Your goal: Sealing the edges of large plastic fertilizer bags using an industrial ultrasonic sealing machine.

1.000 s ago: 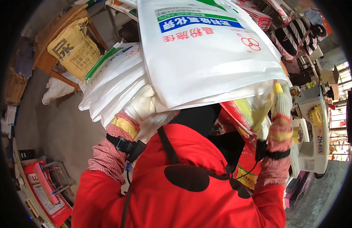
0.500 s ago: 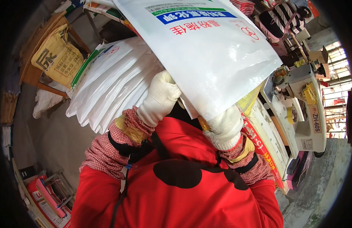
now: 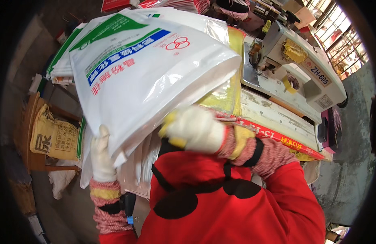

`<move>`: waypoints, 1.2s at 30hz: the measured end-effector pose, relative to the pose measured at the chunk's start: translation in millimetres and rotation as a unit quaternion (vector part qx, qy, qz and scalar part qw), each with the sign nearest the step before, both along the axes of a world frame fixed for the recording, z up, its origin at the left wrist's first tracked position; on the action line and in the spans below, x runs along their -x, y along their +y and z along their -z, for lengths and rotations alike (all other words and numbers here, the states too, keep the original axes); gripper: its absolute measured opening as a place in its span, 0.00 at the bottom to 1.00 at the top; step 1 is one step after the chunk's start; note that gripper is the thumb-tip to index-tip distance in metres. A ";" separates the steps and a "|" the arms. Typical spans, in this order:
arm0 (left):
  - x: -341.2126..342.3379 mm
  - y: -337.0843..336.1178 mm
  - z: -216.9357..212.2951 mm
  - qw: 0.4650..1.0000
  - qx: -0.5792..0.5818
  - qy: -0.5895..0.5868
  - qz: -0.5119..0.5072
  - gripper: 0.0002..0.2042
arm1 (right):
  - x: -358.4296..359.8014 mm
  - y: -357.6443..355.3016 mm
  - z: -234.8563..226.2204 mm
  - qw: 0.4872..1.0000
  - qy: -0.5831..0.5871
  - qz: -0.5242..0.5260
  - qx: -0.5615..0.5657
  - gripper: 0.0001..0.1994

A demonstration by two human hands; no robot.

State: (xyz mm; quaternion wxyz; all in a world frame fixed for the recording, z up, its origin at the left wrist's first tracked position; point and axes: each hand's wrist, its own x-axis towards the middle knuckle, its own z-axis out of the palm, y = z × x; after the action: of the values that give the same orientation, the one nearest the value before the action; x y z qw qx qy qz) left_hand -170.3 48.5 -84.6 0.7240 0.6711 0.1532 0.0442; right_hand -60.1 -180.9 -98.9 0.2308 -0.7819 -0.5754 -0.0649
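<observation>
A big white plastic-coated sack, printed green, blue and red, lies spread before me on other white sacks. Its near edge bulges upward and hangs over toward me. My left hand, in a white glove, is closed on the sack's near left corner. My right hand, gloved too, is beside the near right edge; its fingers are smeared by motion, and I cannot tell whether they touch the sack. Under the near edge, more white sacks hang in folds between my hands.
On the right a white industrial sewing machine stands on a bench, a yellow tape roll in its arm opening. Yellow sheeting lies between sack and machine. A yellow woven sack is on a wooden chair at left. Red-and-white sacks are stacked behind.
The printed sack has come down onto the pile and swung left. My left hand has moved left and down with its corner; my right has shifted left. The view has turned toward the machine.
</observation>
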 end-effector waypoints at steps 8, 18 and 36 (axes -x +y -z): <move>39.4 37.2 52.0 0.999 0.034 0.019 0.032 0.31 | -101.4 2.8 -11.9 0.994 -0.060 0.011 0.086 0.14; 61.1 52.1 82.2 0.992 0.122 0.041 0.014 0.27 | -126.8 15.8 21.4 0.960 0.001 0.196 0.200 0.10; 64.6 -23.8 84.1 0.981 0.164 0.101 0.025 0.22 | -155.1 -47.4 -70.0 0.949 0.008 0.314 0.003 0.22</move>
State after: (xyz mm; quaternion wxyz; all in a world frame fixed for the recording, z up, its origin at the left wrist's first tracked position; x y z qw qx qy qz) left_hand -234.9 24.7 -168.7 0.8059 0.5479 0.2140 -0.0677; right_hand 95.0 -228.2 -28.9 0.2006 -0.9244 -0.2988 -0.1261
